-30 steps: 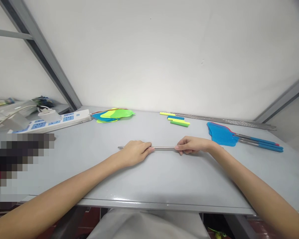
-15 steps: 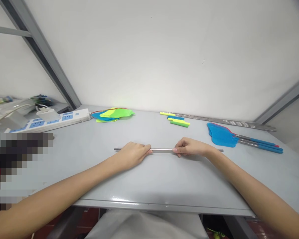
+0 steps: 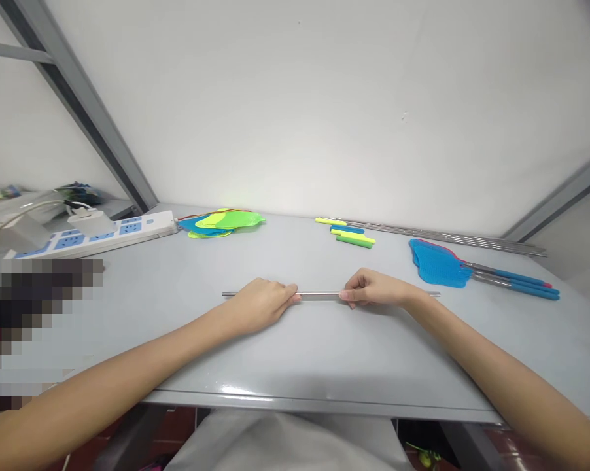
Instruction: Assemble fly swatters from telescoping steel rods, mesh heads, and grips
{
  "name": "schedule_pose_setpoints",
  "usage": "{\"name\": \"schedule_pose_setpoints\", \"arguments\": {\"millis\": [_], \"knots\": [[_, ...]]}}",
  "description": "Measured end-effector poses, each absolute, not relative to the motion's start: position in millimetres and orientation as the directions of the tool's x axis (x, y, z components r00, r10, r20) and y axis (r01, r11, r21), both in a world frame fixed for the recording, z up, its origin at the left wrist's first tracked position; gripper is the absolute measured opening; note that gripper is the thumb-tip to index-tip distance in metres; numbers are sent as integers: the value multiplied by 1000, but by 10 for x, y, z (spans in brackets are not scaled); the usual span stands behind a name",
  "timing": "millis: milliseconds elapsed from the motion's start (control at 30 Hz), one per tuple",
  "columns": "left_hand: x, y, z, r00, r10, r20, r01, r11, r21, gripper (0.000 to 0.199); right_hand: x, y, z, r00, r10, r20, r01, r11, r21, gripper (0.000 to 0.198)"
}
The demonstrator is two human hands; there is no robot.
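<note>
A thin metal rod [image 3: 319,296] lies crosswise in front of me, just above or on the grey table. My left hand [image 3: 263,304] is closed over its left half, fingers pointing right. With thumb and fingertips, my right hand [image 3: 371,288] pinches the rod right of its middle. Both rod ends stick out past the hands. Beyond them are several coloured handle sleeves [image 3: 354,241] in yellow, blue and green. To the right lie blue fly swatters [image 3: 439,263] with metal shafts and blue grips; a red edge shows beneath the top head.
Loose swatter heads [image 3: 236,218] in green, yellow and blue are piled at the back left, beside a white power strip [image 3: 162,224] with plugs. A bundle of metal rods [image 3: 447,237] lies along the wall. The table's front edge [image 3: 324,407] is near me.
The rod has shifted very slightly left with my hands still on it. The view has tilted a little; the other things lie as before.
</note>
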State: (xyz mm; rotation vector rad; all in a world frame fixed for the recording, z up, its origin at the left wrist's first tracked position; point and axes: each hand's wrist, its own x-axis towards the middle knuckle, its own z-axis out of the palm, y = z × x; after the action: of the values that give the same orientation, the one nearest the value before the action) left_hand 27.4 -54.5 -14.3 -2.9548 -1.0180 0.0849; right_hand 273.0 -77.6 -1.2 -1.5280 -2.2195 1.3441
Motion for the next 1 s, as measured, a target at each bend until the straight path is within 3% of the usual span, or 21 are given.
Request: {"name": "schedule_pose_setpoints", "arguments": {"millis": [467, 767, 1000], "knots": [[293, -571, -121, 776, 627, -70, 630, -776, 33, 41, 2653, -807, -14, -455, 815, -358, 695, 73, -715, 42], [303, -575, -92, 769, 635, -70, 639, -766, 72, 44, 2722, -748, -31, -490, 733, -471, 606, -102, -789, 41], [290, -523, -43, 750, 652, -109, 660, -731, 172, 48, 2725, -747, -41, -492, 724, -483, 579, -142, -803, 44]]}}
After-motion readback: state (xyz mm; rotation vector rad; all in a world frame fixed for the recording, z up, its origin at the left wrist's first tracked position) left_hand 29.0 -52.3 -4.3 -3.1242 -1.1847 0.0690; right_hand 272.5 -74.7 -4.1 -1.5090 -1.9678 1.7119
